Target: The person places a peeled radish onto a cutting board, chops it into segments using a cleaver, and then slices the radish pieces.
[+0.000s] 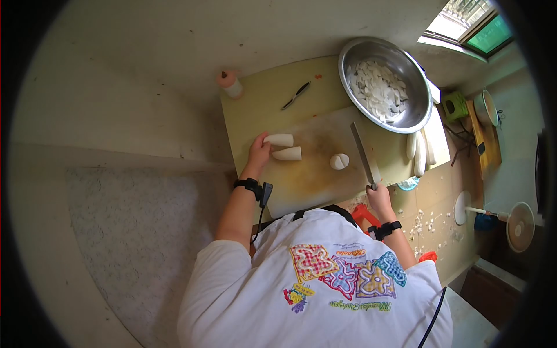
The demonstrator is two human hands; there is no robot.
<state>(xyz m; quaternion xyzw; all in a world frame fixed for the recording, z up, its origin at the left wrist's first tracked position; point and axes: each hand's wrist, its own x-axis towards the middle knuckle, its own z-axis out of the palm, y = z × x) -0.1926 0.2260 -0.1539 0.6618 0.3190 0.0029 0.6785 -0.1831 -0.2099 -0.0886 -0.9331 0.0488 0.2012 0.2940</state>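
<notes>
My left hand (259,152) is closed at the left side of the cutting board (313,188), its fingers on the end of a long white radish piece (281,140). A second long radish piece (288,153) lies just below, close to the thumb. In my right hand (380,200) is the handle of a kitchen knife (364,152); its long blade points away from me over the board's right part. Between the hands rest short radish chunks (339,162), apart from the blade.
A big metal basin (418,107) of white slices (377,90) stands at the back right. Several peeled radishes (420,152) lie on the table's right edge. A black-handled peeler or small knife (296,95) and a pink-capped bottle (230,84) sit at the back left. Scraps litter the floor (429,203).
</notes>
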